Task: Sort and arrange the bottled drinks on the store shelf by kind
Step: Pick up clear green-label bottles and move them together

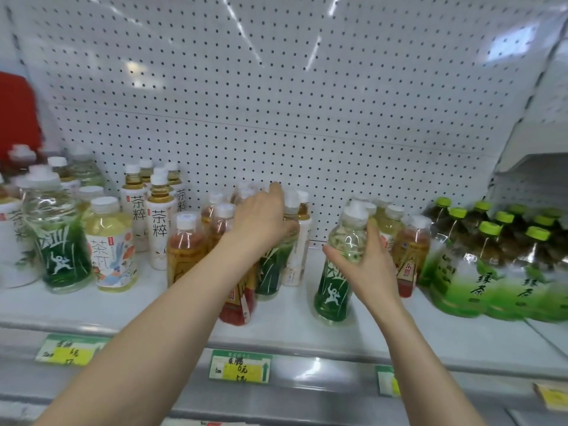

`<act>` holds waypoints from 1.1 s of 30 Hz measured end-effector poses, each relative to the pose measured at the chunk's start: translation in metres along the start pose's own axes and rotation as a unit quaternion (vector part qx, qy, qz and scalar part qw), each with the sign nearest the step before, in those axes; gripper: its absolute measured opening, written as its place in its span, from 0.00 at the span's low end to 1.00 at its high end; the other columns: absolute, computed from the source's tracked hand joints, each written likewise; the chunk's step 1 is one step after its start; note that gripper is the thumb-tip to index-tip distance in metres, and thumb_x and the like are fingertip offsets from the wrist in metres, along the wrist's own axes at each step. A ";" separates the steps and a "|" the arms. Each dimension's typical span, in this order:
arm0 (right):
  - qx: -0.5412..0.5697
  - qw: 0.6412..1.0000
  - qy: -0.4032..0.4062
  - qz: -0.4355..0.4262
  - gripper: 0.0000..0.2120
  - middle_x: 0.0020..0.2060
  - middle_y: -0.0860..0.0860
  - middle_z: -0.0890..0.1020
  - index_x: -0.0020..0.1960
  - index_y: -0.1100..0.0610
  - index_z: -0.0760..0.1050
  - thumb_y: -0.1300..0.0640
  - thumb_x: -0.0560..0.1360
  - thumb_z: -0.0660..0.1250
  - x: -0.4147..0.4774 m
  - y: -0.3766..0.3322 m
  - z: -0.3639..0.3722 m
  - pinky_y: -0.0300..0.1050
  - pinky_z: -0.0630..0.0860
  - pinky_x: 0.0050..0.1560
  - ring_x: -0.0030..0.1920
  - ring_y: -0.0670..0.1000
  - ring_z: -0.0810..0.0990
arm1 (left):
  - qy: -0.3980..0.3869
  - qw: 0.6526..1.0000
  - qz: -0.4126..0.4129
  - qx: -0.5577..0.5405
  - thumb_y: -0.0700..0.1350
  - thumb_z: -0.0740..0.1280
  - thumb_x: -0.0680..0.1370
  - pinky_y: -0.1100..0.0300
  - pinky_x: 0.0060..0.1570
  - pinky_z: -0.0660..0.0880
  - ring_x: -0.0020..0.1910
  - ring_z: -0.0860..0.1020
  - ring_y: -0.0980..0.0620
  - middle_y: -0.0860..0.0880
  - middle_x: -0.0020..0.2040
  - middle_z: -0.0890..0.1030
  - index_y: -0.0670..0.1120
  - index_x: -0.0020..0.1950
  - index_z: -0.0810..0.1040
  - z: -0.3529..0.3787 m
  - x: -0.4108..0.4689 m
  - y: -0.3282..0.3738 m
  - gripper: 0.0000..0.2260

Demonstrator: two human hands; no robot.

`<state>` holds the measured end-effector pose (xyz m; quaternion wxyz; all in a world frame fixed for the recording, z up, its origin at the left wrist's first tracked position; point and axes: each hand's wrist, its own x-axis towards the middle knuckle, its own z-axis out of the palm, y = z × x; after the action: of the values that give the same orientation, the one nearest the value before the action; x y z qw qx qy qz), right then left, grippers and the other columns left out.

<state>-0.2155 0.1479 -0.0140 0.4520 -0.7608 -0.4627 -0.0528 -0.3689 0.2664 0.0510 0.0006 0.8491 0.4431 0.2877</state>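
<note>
My right hand [365,259] grips a clear bottle with a green label [333,290] by its shoulder; the bottle stands upright on the white shelf [292,321]. My left hand [261,219] reaches over the middle cluster, fingers stretched toward the back, palm on the top of another green-label bottle [272,272]. Amber tea bottles with red labels [184,250] stand under and beside my left forearm. A third green-label bottle [61,259] stands at the left.
White-label tea bottles [158,229] and a yellow illustrated bottle [112,256] stand at left. Green-capped green tea bottles [479,272] fill the right end. More pale and amber bottles [410,250] sit behind my right hand. Price tags [239,365] line the shelf front; pegboard [307,103] backs it.
</note>
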 end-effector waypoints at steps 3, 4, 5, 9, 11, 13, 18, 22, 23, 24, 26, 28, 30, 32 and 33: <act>0.012 1.000 0.009 0.020 0.46 0.68 0.53 0.73 0.76 0.49 0.55 0.30 0.66 0.68 0.004 0.008 -0.002 0.55 0.72 0.64 0.66 0.57 0.74 | -0.012 0.996 0.051 -0.079 0.52 0.70 0.76 0.53 0.43 0.71 0.53 0.79 0.40 0.43 0.54 0.80 0.45 0.65 0.65 0.012 -0.008 0.020 0.23; 0.019 1.000 0.005 0.024 0.46 0.68 0.52 0.74 0.76 0.48 0.56 0.29 0.66 0.67 0.005 0.010 -0.003 0.56 0.73 0.63 0.65 0.56 0.75 | -0.016 0.993 0.061 -0.098 0.51 0.70 0.76 0.55 0.44 0.71 0.53 0.79 0.41 0.44 0.55 0.80 0.45 0.65 0.66 0.014 -0.011 0.025 0.23; 0.032 0.999 -0.003 0.028 0.45 0.67 0.51 0.75 0.75 0.48 0.56 0.30 0.66 0.68 0.006 0.012 -0.004 0.55 0.73 0.63 0.64 0.56 0.75 | -0.014 0.991 0.064 -0.116 0.50 0.70 0.77 0.56 0.45 0.70 0.54 0.80 0.42 0.44 0.56 0.81 0.45 0.66 0.66 0.015 -0.014 0.028 0.22; 0.087 0.995 -0.043 0.022 0.46 0.73 0.49 0.68 0.78 0.47 0.51 0.34 0.69 0.70 0.005 0.017 -0.009 0.55 0.67 0.68 0.71 0.55 0.69 | 0.020 0.980 0.023 -0.196 0.51 0.69 0.77 0.56 0.49 0.72 0.56 0.79 0.45 0.46 0.58 0.81 0.46 0.67 0.68 0.015 -0.021 0.029 0.22; 0.091 0.995 -0.044 0.019 0.48 0.76 0.49 0.64 0.79 0.47 0.50 0.32 0.69 0.70 0.004 0.018 -0.011 0.57 0.65 0.71 0.73 0.54 0.66 | 0.018 0.976 0.015 -0.217 0.54 0.69 0.77 0.57 0.51 0.71 0.58 0.79 0.47 0.47 0.59 0.81 0.46 0.68 0.68 0.017 -0.026 0.033 0.24; 0.099 0.994 -0.047 0.018 0.48 0.77 0.49 0.63 0.79 0.46 0.49 0.31 0.68 0.68 0.004 0.020 -0.013 0.59 0.64 0.71 0.74 0.54 0.65 | 0.019 0.973 0.015 -0.228 0.56 0.69 0.77 0.57 0.54 0.72 0.59 0.78 0.48 0.48 0.61 0.80 0.46 0.69 0.67 0.019 -0.030 0.038 0.25; 0.108 0.989 -0.098 -0.008 0.44 0.78 0.49 0.59 0.79 0.46 0.47 0.31 0.72 0.64 0.005 0.027 -0.023 0.56 0.61 0.72 0.76 0.52 0.61 | -0.017 0.959 0.027 -0.283 0.57 0.67 0.77 0.53 0.62 0.73 0.59 0.77 0.52 0.50 0.64 0.78 0.48 0.71 0.65 0.033 -0.044 0.044 0.26; 0.141 0.985 -0.095 -0.014 0.43 0.77 0.49 0.62 0.79 0.47 0.51 0.34 0.72 0.67 0.006 0.028 -0.027 0.55 0.63 0.72 0.75 0.52 0.63 | -0.039 0.938 0.043 -0.343 0.53 0.70 0.76 0.59 0.66 0.68 0.63 0.71 0.60 0.58 0.67 0.71 0.50 0.74 0.63 0.041 -0.064 0.044 0.28; 0.146 0.985 -0.087 -0.012 0.43 0.77 0.49 0.63 0.79 0.47 0.52 0.34 0.72 0.68 0.006 0.029 -0.027 0.56 0.63 0.72 0.74 0.52 0.64 | -0.025 0.932 0.033 -0.361 0.53 0.70 0.76 0.55 0.67 0.69 0.64 0.72 0.59 0.58 0.67 0.72 0.51 0.73 0.64 0.042 -0.067 0.044 0.29; 0.145 0.986 -0.078 -0.009 0.44 0.77 0.49 0.62 0.79 0.47 0.52 0.34 0.71 0.68 0.006 0.028 -0.027 0.57 0.63 0.72 0.74 0.52 0.63 | -0.014 0.926 0.022 -0.376 0.53 0.71 0.75 0.51 0.68 0.70 0.65 0.73 0.58 0.57 0.68 0.74 0.53 0.73 0.64 0.041 -0.072 0.044 0.30; 0.142 0.988 -0.059 -0.005 0.44 0.77 0.49 0.60 0.79 0.47 0.52 0.33 0.71 0.67 0.003 0.023 -0.030 0.57 0.63 0.71 0.75 0.53 0.62 | 0.005 0.920 0.004 -0.392 0.56 0.72 0.73 0.48 0.67 0.71 0.65 0.74 0.58 0.57 0.68 0.75 0.56 0.73 0.64 0.036 -0.082 0.042 0.31; 0.145 0.988 -0.040 -0.013 0.44 0.77 0.50 0.61 0.79 0.48 0.54 0.32 0.69 0.65 0.000 0.013 -0.037 0.58 0.63 0.70 0.75 0.54 0.63 | 0.025 0.914 -0.014 -0.404 0.61 0.72 0.71 0.50 0.67 0.71 0.65 0.74 0.59 0.59 0.67 0.75 0.56 0.74 0.64 0.026 -0.090 0.035 0.34; 0.151 0.988 -0.032 -0.025 0.43 0.75 0.50 0.65 0.78 0.48 0.57 0.32 0.69 0.64 -0.001 -0.002 -0.043 0.58 0.65 0.68 0.73 0.55 0.66 | 0.042 0.910 -0.031 -0.411 0.63 0.72 0.70 0.54 0.67 0.70 0.65 0.73 0.59 0.60 0.67 0.73 0.54 0.75 0.62 0.011 -0.097 0.023 0.38; 0.159 0.986 -0.040 -0.043 0.40 0.74 0.50 0.67 0.76 0.47 0.60 0.32 0.69 0.64 -0.004 -0.020 -0.045 0.57 0.66 0.66 0.71 0.55 0.68 | 0.060 0.907 -0.043 -0.414 0.65 0.72 0.69 0.52 0.68 0.70 0.67 0.72 0.58 0.58 0.70 0.72 0.54 0.76 0.62 -0.005 -0.103 0.006 0.39; 0.162 0.985 -0.043 -0.050 0.40 0.74 0.50 0.67 0.76 0.45 0.59 0.31 0.69 0.64 -0.006 -0.030 -0.044 0.58 0.66 0.67 0.71 0.55 0.67 | 0.069 0.907 -0.050 -0.412 0.67 0.71 0.67 0.50 0.68 0.70 0.67 0.72 0.57 0.58 0.71 0.72 0.55 0.75 0.63 -0.013 -0.108 -0.003 0.40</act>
<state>-0.2269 0.1167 0.0277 0.5458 -0.6547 -0.5219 0.0332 -0.4248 0.1838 0.0085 0.3337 0.7280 0.3262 0.5022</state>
